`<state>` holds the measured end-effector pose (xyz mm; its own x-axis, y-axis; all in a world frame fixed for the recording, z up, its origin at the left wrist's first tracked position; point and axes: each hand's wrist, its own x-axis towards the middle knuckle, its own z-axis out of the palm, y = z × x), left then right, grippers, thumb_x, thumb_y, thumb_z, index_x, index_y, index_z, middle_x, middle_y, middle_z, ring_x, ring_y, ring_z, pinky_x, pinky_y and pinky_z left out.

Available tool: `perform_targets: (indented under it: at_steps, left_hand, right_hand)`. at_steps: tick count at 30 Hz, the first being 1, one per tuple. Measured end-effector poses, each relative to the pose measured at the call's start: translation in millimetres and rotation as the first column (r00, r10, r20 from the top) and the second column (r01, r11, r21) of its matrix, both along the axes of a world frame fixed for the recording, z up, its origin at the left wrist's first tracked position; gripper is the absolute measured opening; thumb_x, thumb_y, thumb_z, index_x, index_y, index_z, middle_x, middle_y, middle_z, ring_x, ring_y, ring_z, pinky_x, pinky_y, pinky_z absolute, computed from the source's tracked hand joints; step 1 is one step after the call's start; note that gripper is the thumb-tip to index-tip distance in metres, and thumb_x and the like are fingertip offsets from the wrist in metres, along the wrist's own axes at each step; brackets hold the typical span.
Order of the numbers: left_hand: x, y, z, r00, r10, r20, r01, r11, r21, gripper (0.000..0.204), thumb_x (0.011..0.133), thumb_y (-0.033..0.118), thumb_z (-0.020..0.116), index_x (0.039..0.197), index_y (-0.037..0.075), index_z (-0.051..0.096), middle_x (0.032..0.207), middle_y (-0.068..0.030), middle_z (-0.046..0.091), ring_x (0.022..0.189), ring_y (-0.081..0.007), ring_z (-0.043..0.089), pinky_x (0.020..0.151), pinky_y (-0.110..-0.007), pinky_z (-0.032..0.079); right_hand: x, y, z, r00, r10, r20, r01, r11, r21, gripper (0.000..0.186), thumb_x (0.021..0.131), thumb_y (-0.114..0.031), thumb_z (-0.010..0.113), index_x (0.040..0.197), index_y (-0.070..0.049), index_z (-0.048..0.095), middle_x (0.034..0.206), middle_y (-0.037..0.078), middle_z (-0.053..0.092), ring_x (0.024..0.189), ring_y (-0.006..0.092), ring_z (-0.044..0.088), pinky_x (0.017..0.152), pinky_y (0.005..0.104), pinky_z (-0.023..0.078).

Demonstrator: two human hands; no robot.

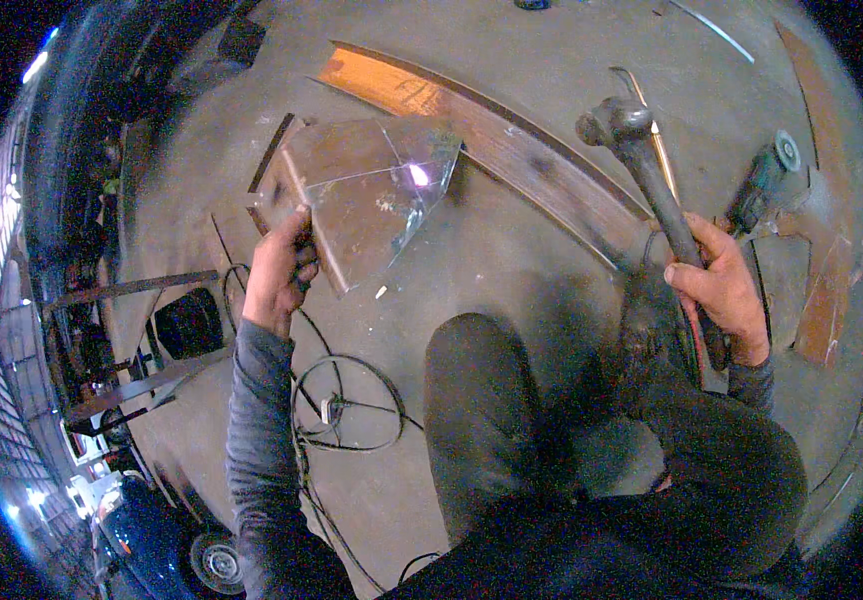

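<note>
My left hand (284,268) has its fingers closed round the near left edge of a brown metal plate (351,190). The plate is tilted, with scribed lines across it and a bright glare near its right side. In my right hand (721,285) is a hammer (656,185), gripped by its handle with the rounded head up. Just behind the hammer is a thin brass-coloured torch (662,150) with a bent tip. Whether my right fingers also hold the torch cannot be told.
A long steel beam (531,155), partly orange, lies beyond the plate. To the right are an angle grinder (761,185) and rusty steel pieces (826,250). Looped black cable (401,400) lies on the concrete floor near my left arm. A metal frame (141,285) stands at the left.
</note>
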<state>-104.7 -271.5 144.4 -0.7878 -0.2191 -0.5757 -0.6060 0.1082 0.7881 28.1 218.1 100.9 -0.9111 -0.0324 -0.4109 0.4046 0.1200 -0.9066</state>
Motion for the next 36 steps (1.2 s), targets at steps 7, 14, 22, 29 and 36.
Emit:
perform_targets:
  at_steps: [7,14,22,29,36]
  left_hand:
    - [45,18,7,0.982,-0.179,-0.06,0.165,0.968,-0.187,0.03,0.096,0.035,0.068,0.098,0.006,0.064,0.072,0.0026,0.055,0.052,-0.004,0.042,0.043,-0.022,0.03]
    - [97,20,-1,0.982,-0.17,-0.087,0.127,0.919,-0.373,0.033,0.089,0.029,0.074,0.097,-0.003,0.069,0.083,-0.0049,0.067,0.073,-0.0114,0.059,0.065,-0.027,0.047]
    - [89,-22,-66,0.985,-0.171,-0.003,0.169,0.978,-0.123,0.036,0.093,0.034,0.072,0.098,-0.002,0.07,0.08,-0.0033,0.066,0.066,-0.0117,0.057,0.057,-0.029,0.045]
    - [94,20,-69,0.98,-0.134,-0.147,0.137,0.991,0.006,0.034,0.094,0.041,0.068,0.092,0.007,0.069,0.07,0.0012,0.061,0.052,-0.0086,0.049,0.045,-0.028,0.036]
    - [89,35,-81,0.972,-0.08,-0.221,0.057,0.993,-0.107,0.036,0.097,0.041,0.063,0.092,0.006,0.069,0.067,0.0011,0.06,0.048,-0.0086,0.045,0.042,-0.029,0.033]
  right_hand:
    - [-7,0,29,0.998,-0.034,-0.045,0.033,0.999,-0.017,0.05,0.082,-0.012,0.07,0.13,-0.005,0.06,0.083,0.0,0.064,0.052,0.0071,0.051,0.047,0.0242,0.04]
    - [-25,-1,77,0.971,0.082,-0.227,-0.012,0.956,0.292,0.06,0.08,-0.023,0.068,0.136,-0.006,0.052,0.075,-0.001,0.053,0.047,0.0056,0.047,0.041,0.0234,0.04]
    - [-97,-76,120,0.9,0.401,-0.171,-0.269,0.819,0.506,0.049,0.091,-0.025,0.06,0.136,-0.006,0.054,0.073,-0.001,0.051,0.052,0.0088,0.049,0.046,0.0262,0.043]
    - [-119,-134,28,0.694,0.673,-0.254,-0.36,0.631,0.687,0.05,0.091,-0.025,0.062,0.133,-0.001,0.054,0.106,0.019,0.069,0.088,0.0307,0.068,0.079,0.0415,0.054]
    - [-31,-197,-51,0.929,0.361,-0.085,-0.232,0.745,0.626,0.04,0.089,-0.025,0.063,0.122,-0.004,0.055,0.102,0.025,0.067,0.1,0.0424,0.066,0.089,0.049,0.05]
